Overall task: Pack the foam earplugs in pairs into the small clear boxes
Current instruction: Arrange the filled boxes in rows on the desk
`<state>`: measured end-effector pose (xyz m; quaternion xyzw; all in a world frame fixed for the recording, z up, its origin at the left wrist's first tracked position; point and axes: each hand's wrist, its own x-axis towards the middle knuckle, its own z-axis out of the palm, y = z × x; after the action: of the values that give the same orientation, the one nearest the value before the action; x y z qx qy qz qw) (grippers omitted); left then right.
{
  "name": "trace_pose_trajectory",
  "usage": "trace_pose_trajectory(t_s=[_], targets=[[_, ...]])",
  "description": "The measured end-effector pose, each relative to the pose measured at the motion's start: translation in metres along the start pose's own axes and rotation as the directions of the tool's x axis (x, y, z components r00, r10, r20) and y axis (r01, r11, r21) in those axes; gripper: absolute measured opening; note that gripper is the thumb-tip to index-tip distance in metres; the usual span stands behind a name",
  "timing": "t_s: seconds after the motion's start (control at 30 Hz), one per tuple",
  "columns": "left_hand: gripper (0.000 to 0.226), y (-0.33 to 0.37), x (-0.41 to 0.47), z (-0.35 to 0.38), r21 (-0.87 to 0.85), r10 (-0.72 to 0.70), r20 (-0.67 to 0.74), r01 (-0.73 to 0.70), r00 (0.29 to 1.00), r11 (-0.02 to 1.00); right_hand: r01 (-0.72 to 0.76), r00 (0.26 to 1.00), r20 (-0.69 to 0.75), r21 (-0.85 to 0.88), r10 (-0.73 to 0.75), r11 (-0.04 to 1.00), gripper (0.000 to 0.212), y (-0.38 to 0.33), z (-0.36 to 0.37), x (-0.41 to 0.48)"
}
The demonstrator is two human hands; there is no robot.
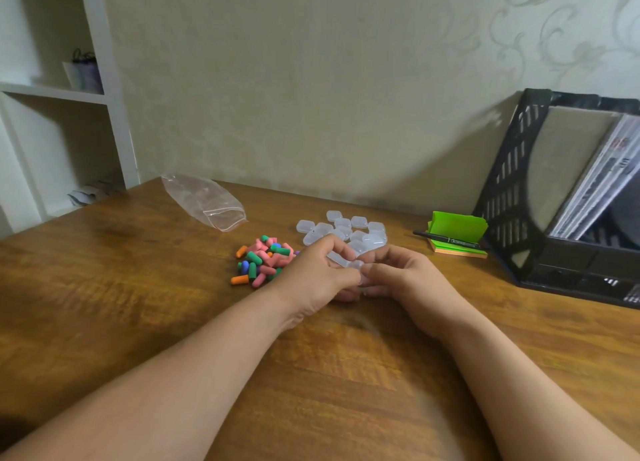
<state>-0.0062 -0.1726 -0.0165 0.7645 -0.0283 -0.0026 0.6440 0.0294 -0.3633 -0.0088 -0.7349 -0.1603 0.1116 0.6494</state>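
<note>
Currently both my hands meet over the wooden desk (138, 287), pinching one small clear box (343, 260) between them: my left hand (320, 273) curls its fingers round the box's left end, my right hand (398, 273) grips the right end with thumb and fingertips. Whether the lid is open, I cannot tell. Pile of foam earplugs (265, 260), mixed pink, green, orange, blue, lies just left of my left hand. Cluster of clear boxes (344, 228) sits just beyond my hands. Empty zip bag (204, 201) farther left; green sticky notes (457, 227) with black pen (446, 239) at right, beside black file rack (512, 183).
</note>
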Motion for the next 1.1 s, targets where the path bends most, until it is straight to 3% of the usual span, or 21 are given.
trace_pose_trajectory(t_s=[0.57, 0.9, 0.97, 1.1], targets=[[0.027, 0.008, -0.006, 0.004, 0.021, 0.007, 0.003, -0.007, 1.0, 1.0, 0.008, 1.0, -0.012, -0.034, -0.008, 0.999, 0.031, -0.004, 0.007, -0.002], [0.022, 0.01, -0.01, 0.006, 0.062, 0.031, -0.043, -0.029, 0.999, 0.998, 0.014, 0.999, -0.049, -0.053, -0.016, 0.999, 0.012, -0.001, 0.007, -0.003], [0.017, 0.01, -0.011, 0.006, 0.099, 0.055, -0.116, -0.044, 0.992, 0.994, 0.014, 0.997, -0.081, -0.056, -0.018, 0.998, 0.013, 0.001, 0.005, -0.003], [0.018, 0.009, -0.012, 0.01, 0.21, 0.091, -0.093, -0.07, 0.991, 0.975, 0.033, 0.988, -0.14, -0.17, -0.058, 0.985, 0.016, 0.003, 0.01, -0.005]])
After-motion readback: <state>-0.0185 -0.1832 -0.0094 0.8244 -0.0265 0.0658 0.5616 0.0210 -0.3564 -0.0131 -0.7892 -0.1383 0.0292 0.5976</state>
